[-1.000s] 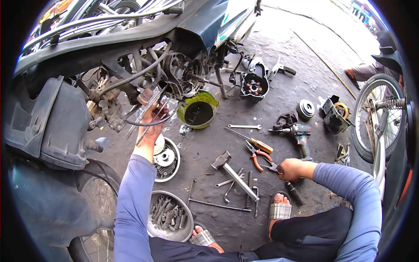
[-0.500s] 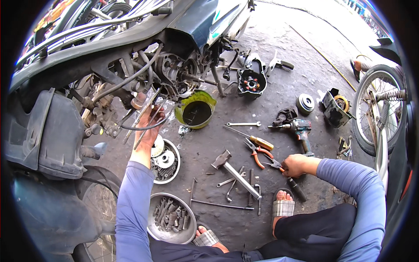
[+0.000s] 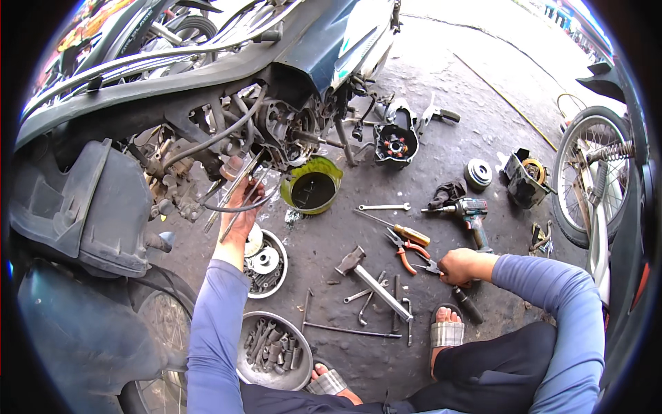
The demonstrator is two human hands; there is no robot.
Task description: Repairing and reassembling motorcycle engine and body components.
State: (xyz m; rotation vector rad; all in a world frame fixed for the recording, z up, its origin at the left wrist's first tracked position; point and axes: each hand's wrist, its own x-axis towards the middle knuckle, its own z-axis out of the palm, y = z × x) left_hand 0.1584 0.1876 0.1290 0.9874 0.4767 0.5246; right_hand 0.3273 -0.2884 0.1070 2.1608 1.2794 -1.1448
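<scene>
My left hand [image 3: 240, 207] is closed round thin metal rods [image 3: 238, 193] beside the opened engine [image 3: 279, 127] of a motorcycle, near a dangling black hose [image 3: 217, 205] and above a bowl of metal parts [image 3: 271, 279]. A yellow-green tub [image 3: 289, 196] with dark liquid sits beneath the engine. My right hand [image 3: 458, 265] is closed on pliers [image 3: 427, 268] at the floor, beside orange-handled pliers [image 3: 407, 252], a screwdriver [image 3: 408, 233], a cordless driver [image 3: 474, 224] and a dark cylindrical handle [image 3: 469, 307].
A hammer [image 3: 379, 286], wrenches [image 3: 358, 295], a bowl of sockets [image 3: 302, 376] and my sandalled feet [image 3: 447, 334] are on the floor. Removed housings [image 3: 527, 196] and a round part [image 3: 478, 174] lie farther back. Another wheel [image 3: 571, 221] stands at right; bodywork [image 3: 76, 207] fills the left.
The view has shifted slightly. A person's foot and leg at the far right are now mostly out of sight. Both my hands remain in about the same places, holding the same things.
</scene>
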